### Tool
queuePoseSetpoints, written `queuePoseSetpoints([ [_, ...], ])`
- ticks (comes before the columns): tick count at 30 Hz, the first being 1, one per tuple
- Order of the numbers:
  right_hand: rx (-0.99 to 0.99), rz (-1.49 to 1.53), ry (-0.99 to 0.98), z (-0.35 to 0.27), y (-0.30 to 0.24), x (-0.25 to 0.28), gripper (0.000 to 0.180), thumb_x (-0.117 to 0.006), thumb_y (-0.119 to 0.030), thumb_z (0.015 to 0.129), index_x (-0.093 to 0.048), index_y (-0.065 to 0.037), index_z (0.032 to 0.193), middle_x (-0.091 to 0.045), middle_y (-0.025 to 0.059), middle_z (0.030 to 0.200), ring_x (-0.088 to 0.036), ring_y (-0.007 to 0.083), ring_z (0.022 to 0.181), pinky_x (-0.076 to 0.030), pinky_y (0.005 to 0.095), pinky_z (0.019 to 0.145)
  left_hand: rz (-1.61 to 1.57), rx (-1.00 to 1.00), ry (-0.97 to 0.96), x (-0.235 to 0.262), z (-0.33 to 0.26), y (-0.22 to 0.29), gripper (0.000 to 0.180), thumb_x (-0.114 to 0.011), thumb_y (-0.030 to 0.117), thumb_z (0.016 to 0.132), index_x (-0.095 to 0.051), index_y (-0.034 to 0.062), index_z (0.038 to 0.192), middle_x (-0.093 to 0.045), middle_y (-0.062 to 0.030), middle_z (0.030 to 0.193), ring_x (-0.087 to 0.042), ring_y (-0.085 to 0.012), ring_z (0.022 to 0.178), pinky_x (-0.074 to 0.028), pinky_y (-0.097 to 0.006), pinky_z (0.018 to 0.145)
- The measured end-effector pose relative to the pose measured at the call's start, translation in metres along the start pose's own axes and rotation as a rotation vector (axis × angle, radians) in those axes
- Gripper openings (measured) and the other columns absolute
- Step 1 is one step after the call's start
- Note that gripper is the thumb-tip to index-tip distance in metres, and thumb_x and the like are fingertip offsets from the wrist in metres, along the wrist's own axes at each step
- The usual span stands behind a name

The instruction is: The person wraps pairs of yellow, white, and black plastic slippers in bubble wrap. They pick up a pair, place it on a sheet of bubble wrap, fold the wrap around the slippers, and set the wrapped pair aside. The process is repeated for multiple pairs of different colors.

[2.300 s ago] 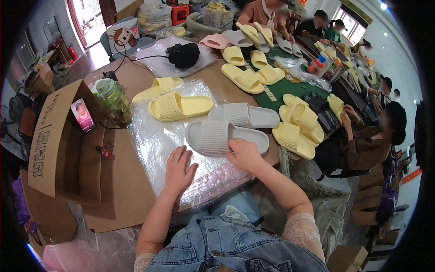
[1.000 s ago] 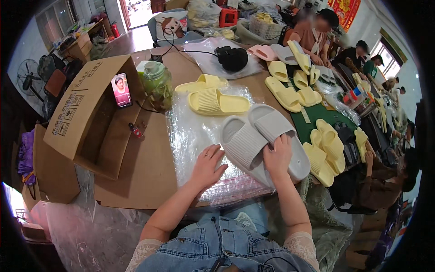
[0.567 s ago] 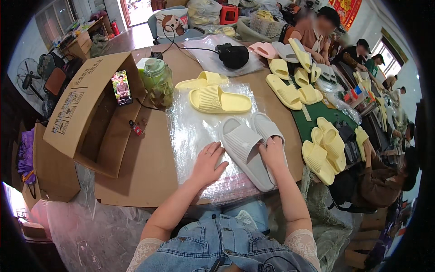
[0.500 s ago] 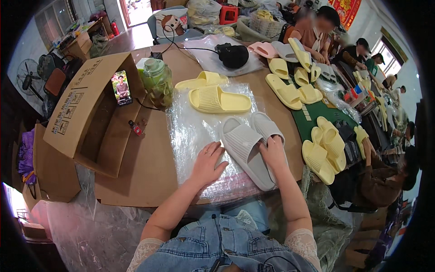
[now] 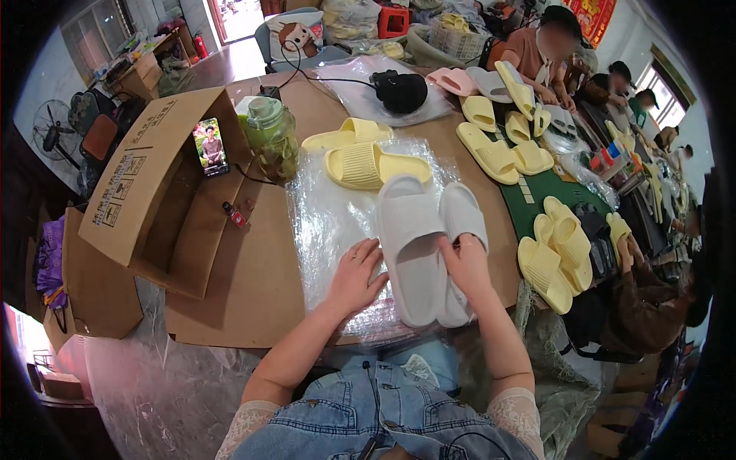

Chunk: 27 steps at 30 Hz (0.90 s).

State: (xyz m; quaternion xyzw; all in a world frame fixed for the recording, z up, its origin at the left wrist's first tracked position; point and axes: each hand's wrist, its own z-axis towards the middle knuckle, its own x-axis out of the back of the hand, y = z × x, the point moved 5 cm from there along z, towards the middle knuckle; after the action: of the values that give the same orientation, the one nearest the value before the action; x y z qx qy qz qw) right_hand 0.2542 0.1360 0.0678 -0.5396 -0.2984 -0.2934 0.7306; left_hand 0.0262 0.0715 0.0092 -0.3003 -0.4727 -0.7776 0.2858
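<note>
My right hand point(image 5: 464, 265) is closed on a pair of light grey slippers, its fingers tucked into the strap opening of the right slipper point(image 5: 465, 216) and the thumb at the left slipper point(image 5: 412, 213). Both slippers stand side by side, toes pointing away from me, over a stack of clear plastic bags point(image 5: 318, 222). Flat on the bags, just left of the grey pair, my left hand point(image 5: 355, 274) rests with fingers stretched out and nothing in it. Beyond the grey toes lie two ribbed yellow slippers point(image 5: 359, 165), one partly behind the other.
An open cardboard box point(image 5: 146, 176) with a lit phone point(image 5: 211, 147) stands left, beside a green jar point(image 5: 270, 138). A black cap point(image 5: 402, 93) lies at the back. More yellow slippers point(image 5: 553, 257) sit on the right near co-workers. A small red-labelled bottle point(image 5: 234, 215) lies near the box.
The grey slippers have turned from a slant to pointing nearly straight away from me, their toes shifting right and away. My right hand turned with them; the left stayed on the bags.
</note>
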Motion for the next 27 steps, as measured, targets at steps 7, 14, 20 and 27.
queuePoseSetpoints([
  [7,-0.019,-0.406,-0.138,0.001,-0.006,-0.029,0.055,-0.068,-0.05,0.087,-0.064,0.004,0.085,-0.068,0.025,0.079,-0.068,0.0418,0.077,-0.054,0.0511,0.072,0.003,-0.01,0.004,-0.003,0.0,-0.003,0.059,-0.069,0.025,0.081,-0.055,-0.0015,0.132,-0.051,-0.0205,0.14,-0.045,-0.0401,0.132,-0.036,-0.049,0.112],
  [14,0.061,-0.387,-0.001,0.009,0.012,-0.041,0.04,-0.065,-0.036,0.089,-0.065,0.002,0.077,-0.067,0.0242,0.069,-0.068,0.0414,0.065,-0.054,0.0509,0.064,0.005,-0.005,0.012,-0.002,0.001,0.0,0.056,-0.069,0.025,0.082,-0.056,-0.0013,0.13,-0.051,-0.0198,0.14,-0.046,-0.039,0.132,-0.037,-0.048,0.111],
  [20,0.011,-0.207,0.069,0.002,0.027,-0.033,0.043,-0.062,-0.035,0.091,-0.064,0.003,0.072,-0.065,0.0261,0.068,-0.067,0.0443,0.066,-0.053,0.0535,0.066,-0.002,-0.009,0.029,-0.003,-0.001,-0.002,0.05,-0.07,0.026,0.084,-0.06,0.0,0.125,-0.053,-0.0196,0.138,-0.046,-0.0383,0.132,-0.038,-0.048,0.111],
  [27,-0.042,-0.253,0.078,-0.002,0.039,-0.031,0.047,-0.062,-0.038,0.093,-0.064,0.003,0.071,-0.065,0.0263,0.067,-0.066,0.0455,0.066,-0.052,0.0545,0.065,0.02,-0.005,0.021,-0.005,0.0,-0.002,0.048,-0.07,0.028,0.086,-0.061,0.0011,0.124,-0.053,-0.0199,0.139,-0.047,-0.0384,0.131,-0.037,-0.048,0.111],
])
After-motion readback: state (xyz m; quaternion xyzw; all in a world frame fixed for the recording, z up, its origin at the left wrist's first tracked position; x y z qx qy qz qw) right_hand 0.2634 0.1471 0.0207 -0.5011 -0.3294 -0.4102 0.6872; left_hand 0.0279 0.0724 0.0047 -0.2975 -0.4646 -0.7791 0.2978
